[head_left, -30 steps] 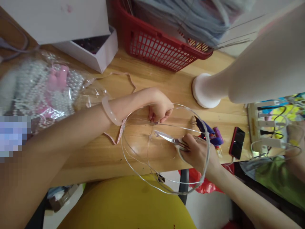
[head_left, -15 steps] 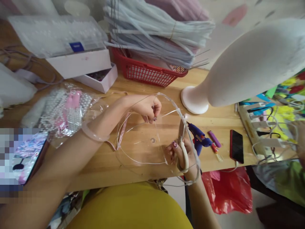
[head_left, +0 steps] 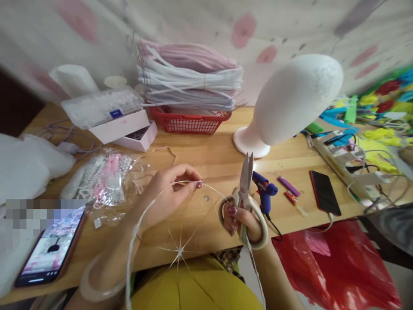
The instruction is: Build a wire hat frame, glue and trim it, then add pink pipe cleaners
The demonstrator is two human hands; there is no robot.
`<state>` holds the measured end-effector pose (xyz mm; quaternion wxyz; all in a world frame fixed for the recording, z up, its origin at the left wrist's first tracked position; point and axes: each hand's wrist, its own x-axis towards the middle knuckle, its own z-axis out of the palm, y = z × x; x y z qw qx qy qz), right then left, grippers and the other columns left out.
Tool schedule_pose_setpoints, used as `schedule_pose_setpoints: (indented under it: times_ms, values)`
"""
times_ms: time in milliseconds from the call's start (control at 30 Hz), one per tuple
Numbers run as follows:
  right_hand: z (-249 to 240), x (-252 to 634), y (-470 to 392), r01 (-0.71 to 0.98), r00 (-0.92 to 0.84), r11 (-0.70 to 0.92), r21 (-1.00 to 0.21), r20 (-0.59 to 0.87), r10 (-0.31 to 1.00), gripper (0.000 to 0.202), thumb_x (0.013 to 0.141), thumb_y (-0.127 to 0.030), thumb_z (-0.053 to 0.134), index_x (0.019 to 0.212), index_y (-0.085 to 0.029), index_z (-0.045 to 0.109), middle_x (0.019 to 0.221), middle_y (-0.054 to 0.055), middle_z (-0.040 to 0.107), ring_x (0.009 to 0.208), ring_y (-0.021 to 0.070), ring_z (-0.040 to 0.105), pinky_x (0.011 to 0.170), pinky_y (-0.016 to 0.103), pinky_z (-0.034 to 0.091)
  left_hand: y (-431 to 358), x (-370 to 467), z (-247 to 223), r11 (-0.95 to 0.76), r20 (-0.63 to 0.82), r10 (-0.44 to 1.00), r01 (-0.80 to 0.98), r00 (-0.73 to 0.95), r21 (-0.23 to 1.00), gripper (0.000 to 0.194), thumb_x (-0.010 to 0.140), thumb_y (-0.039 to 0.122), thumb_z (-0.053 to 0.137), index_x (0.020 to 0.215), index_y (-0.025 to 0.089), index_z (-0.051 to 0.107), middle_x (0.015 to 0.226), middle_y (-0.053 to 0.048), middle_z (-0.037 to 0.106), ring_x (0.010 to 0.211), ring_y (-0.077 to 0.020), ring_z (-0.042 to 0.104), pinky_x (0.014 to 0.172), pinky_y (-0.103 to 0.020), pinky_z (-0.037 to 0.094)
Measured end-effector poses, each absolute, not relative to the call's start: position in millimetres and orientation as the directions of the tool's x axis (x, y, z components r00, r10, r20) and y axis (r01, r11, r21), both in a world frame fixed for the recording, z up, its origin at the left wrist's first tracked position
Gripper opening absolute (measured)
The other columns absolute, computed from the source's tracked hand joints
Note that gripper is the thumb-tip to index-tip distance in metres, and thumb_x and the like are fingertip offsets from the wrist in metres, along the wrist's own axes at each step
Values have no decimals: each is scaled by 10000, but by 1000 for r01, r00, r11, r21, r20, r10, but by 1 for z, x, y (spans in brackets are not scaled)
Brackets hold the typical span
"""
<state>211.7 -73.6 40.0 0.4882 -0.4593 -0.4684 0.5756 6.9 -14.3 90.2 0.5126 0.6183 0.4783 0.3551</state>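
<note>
Your left hand (head_left: 174, 187) pinches the far part of a wire hoop (head_left: 129, 258), thumb and forefinger closed on a thin stretch. Your right hand (head_left: 248, 221) grasps a pair of scissors (head_left: 244, 198), its fingers gathered at the handles; whether they also grip the wire, you cannot tell from here.

The hoop is in front of your body, above the near edge of the surface (head_left: 213, 165). Its two sides run back toward you past your forearms and leave the view at the bottom. Within it, a star of thin spokes (head_left: 180, 250) sits below and between your hands; how their ends meet the hoop is too fine to make out.

The relation that matters is between blades and wire. From your left fingers, the thin stretch runs rightward, slanting back toward you, and reaches your right hand beside the handles. The blades, slightly parted, point away from you, toward the base of the foam head (head_left: 297, 103), so their long axis lies roughly across that stretch. The wire is on the handle side, apart from the tips. Your left fingers are already on it; for cutting, the blades would probably need to swing left and back.
</note>
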Motion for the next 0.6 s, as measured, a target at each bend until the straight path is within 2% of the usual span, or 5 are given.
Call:
schedule_pose_setpoints:
  times_ms: [100,233,333,433,600]
  values:
    - [53,207,-79,-349,-158,-116,-930,-63,985,262,830,-361,666,700,-237,475,473,-78,480,353,90,401,349,227,291,-24,6,93,-90,52,967,143,251,986,20,846,294,705,845,275,708,852,2,751,846,-183,725,767,-282,606]
    - [67,204,-84,-361,-133,-98,-927,-53,990,277,814,-364,678,696,-248,456,473,-72,492,384,112,446,376,247,319,-29,7,99,-171,153,973,96,174,981,30,816,285,739,842,298,731,865,7,755,801,-181,724,731,-285,612]
    - [71,203,-86,-383,-134,-113,-917,-66,989,280,807,-354,687,704,-253,447,485,-74,499,375,107,436,365,242,304,-31,6,107,-118,104,982,82,160,990,41,778,271,768,800,293,742,836,-15,761,789,-210,729,702,-316,613]
    - [70,203,-86,-395,-112,-130,-910,-92,989,272,798,-357,695,719,-254,456,495,-79,505,359,100,424,346,236,300,-29,-1,110,-18,24,970,-31,244,999,86,742,308,804,820,309,767,890,-38,771,855,-247,741,770,-364,623]
    - [67,205,-81,-321,-79,-116,-940,-95,992,285,807,-407,679,698,-253,466,445,-82,474,357,111,427,352,249,315,-15,-16,82,111,36,853,-249,520,962,380,692,412,848,1058,341,775,1123,-106,759,978,-332,733,873,-501,608]
